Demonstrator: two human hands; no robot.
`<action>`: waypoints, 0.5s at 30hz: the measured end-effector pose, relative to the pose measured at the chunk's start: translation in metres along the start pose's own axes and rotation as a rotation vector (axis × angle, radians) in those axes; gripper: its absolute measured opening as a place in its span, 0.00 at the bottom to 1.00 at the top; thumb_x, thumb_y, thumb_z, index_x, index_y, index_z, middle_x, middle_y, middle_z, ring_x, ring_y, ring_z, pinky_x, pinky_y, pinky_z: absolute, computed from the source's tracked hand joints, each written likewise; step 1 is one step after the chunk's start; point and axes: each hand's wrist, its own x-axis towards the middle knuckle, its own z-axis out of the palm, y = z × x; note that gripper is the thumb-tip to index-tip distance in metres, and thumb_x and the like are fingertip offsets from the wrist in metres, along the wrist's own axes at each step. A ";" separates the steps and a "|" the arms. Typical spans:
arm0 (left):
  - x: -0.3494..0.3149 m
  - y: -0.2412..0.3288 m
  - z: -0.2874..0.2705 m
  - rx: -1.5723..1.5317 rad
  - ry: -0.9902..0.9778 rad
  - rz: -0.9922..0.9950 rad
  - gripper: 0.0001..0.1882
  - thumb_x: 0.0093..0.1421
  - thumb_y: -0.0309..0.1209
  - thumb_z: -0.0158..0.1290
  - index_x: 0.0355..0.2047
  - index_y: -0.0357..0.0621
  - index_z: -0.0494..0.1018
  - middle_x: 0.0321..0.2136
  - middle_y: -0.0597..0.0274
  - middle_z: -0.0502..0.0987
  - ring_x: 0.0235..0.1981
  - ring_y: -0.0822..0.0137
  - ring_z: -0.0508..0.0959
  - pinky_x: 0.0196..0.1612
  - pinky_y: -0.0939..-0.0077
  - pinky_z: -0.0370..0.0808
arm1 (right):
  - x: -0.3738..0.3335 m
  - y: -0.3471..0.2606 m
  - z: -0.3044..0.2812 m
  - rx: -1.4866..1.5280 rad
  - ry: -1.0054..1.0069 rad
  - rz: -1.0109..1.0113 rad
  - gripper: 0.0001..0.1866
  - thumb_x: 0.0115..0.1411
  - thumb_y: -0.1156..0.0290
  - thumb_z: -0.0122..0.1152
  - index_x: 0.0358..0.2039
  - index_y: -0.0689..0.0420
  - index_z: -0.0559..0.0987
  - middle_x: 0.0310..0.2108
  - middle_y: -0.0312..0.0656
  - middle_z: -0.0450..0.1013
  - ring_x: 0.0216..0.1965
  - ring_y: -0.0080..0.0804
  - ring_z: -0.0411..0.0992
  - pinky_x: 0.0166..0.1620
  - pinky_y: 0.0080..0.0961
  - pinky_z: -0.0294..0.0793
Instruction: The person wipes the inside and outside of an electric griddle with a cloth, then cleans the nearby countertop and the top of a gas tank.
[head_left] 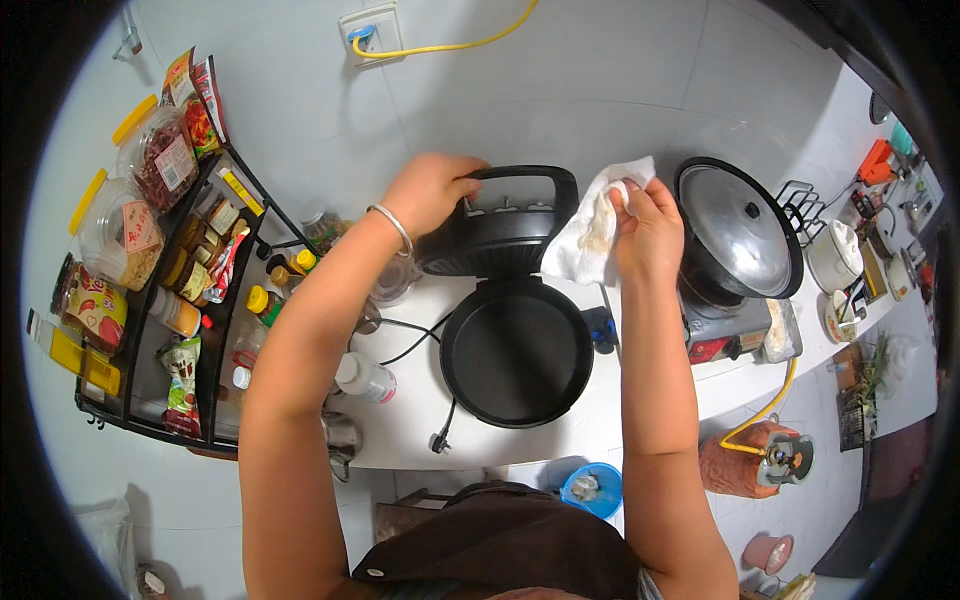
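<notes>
Partly hidden, my left hand (430, 188) is gripping the lid handle (530, 172), my right hand (652, 228) pinching a cloth (588, 240); bare counter (500, 447) is fronting the pan (515, 350).

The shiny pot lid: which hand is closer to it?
The right hand. It is just left of the shiny pot lid, holding a white cloth. The left hand is farther left, on the handle of a raised black lid.
</notes>
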 end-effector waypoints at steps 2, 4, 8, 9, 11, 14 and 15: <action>0.000 0.002 0.001 -0.032 0.012 -0.021 0.17 0.58 0.28 0.50 0.48 0.40 0.75 0.27 0.55 0.80 0.28 0.62 0.77 0.38 0.72 0.74 | 0.008 0.016 -0.012 -0.063 0.015 -0.024 0.12 0.60 0.86 0.52 0.44 0.67 0.73 0.39 0.44 0.72 0.42 0.33 0.74 0.44 0.28 0.78; 0.001 0.002 0.002 -0.055 0.022 -0.028 0.17 0.58 0.28 0.50 0.48 0.40 0.75 0.27 0.54 0.80 0.29 0.60 0.78 0.39 0.71 0.74 | 0.005 0.028 -0.032 -0.441 -0.117 -0.051 0.24 0.54 0.84 0.53 0.54 0.68 0.71 0.43 0.39 0.72 0.39 0.26 0.73 0.44 0.19 0.71; 0.001 -0.001 0.000 -0.042 0.024 -0.041 0.17 0.58 0.28 0.51 0.47 0.40 0.76 0.28 0.53 0.80 0.31 0.57 0.79 0.40 0.68 0.74 | -0.026 0.025 -0.037 -1.029 -0.498 -0.554 0.30 0.48 0.86 0.53 0.56 0.64 0.70 0.59 0.52 0.66 0.55 0.41 0.68 0.51 0.26 0.71; 0.000 -0.001 0.000 -0.031 0.022 -0.047 0.17 0.58 0.28 0.51 0.47 0.40 0.76 0.28 0.53 0.80 0.31 0.57 0.79 0.40 0.68 0.74 | -0.031 0.024 -0.036 -1.175 -0.549 -0.668 0.30 0.48 0.87 0.54 0.56 0.64 0.70 0.59 0.53 0.65 0.57 0.45 0.67 0.52 0.29 0.71; -0.001 0.007 -0.001 -0.057 0.015 -0.104 0.17 0.58 0.28 0.50 0.47 0.41 0.76 0.29 0.53 0.80 0.32 0.57 0.79 0.40 0.68 0.74 | -0.031 0.028 -0.042 -1.320 -0.589 -0.717 0.31 0.50 0.86 0.58 0.58 0.58 0.70 0.59 0.55 0.65 0.59 0.51 0.64 0.61 0.34 0.64; 0.001 0.005 -0.001 -0.049 0.024 -0.070 0.17 0.57 0.29 0.51 0.47 0.42 0.77 0.30 0.53 0.80 0.33 0.55 0.79 0.41 0.67 0.74 | -0.022 0.023 -0.057 -1.234 -0.491 -0.725 0.21 0.51 0.88 0.58 0.45 0.58 0.80 0.50 0.50 0.74 0.51 0.44 0.73 0.54 0.29 0.71; 0.000 0.001 0.000 -0.037 0.029 -0.049 0.17 0.57 0.29 0.51 0.46 0.43 0.77 0.31 0.52 0.80 0.33 0.55 0.79 0.41 0.67 0.74 | -0.020 0.022 -0.055 -1.139 -0.474 -0.663 0.17 0.51 0.89 0.56 0.40 0.60 0.81 0.47 0.49 0.76 0.48 0.40 0.76 0.52 0.25 0.72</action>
